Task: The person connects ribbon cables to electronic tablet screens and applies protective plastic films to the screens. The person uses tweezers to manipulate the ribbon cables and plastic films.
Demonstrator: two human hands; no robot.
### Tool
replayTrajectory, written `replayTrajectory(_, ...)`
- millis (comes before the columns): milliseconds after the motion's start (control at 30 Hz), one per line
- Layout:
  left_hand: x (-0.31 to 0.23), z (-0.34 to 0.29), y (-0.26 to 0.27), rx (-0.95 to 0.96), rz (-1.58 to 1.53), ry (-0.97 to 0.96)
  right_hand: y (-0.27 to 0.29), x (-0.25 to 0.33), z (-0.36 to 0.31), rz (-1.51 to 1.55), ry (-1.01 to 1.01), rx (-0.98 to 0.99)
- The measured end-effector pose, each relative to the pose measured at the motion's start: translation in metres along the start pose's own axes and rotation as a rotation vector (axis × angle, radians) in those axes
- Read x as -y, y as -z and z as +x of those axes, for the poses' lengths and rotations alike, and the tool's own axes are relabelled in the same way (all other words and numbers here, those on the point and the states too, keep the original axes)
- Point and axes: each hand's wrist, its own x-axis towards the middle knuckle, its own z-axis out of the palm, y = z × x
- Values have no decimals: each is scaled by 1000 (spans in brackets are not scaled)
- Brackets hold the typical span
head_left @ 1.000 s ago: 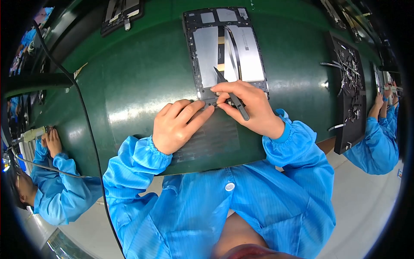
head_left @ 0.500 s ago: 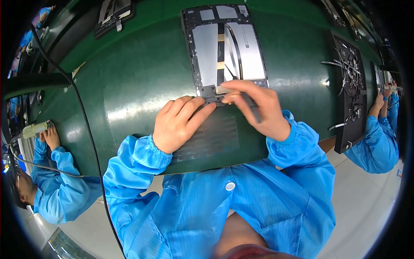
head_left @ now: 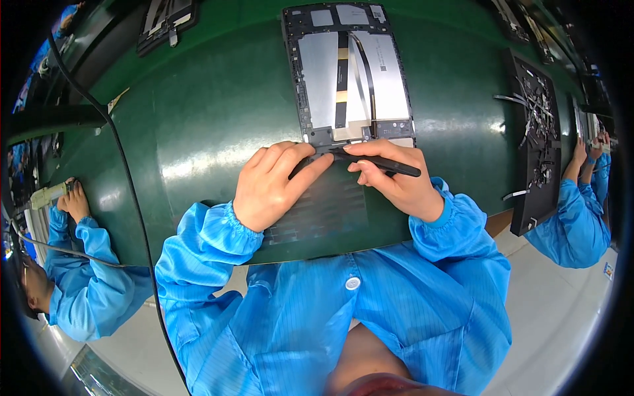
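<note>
An opened tablet chassis [head_left: 317,72] lies on the green table, with silver panels, a black frame and ribbon cables down its middle. At its near left corner my left hand [head_left: 272,181] grips the edge, fingers bent and thumb pressed near the bottom rim. My right hand [head_left: 404,181] pinches a slim black pen-shaped tool [head_left: 393,165], whose exact kind I cannot make out. The tool's tip points left at the bottom edge of the chassis, close to my left thumb. Just above it sits a pale connector piece [head_left: 350,132] at the lower end of the ribbon cable.
A black tray [head_left: 528,158] of loose small parts and strips stands at the right on the green table [head_left: 218,112]. Another device [head_left: 165,26] lies at the far left. A black cable [head_left: 122,152] hangs on the left. Co-workers in blue sleeves sit at both sides.
My right hand has turned, and the black tool now lies slanted across its fingers with the tip at the chassis edge. The chassis has shifted very slightly right; my left hand stays nearly in place.
</note>
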Motion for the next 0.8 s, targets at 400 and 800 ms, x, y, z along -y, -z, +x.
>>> replayTrajectory(400, 2, -1, 0, 2, 23, -15, 16, 7, -1, 51, -230, -94)
replayTrajectory(800, 10, -3, 6, -18, 21, -84, 2, 4, 3, -34, 33, 36)
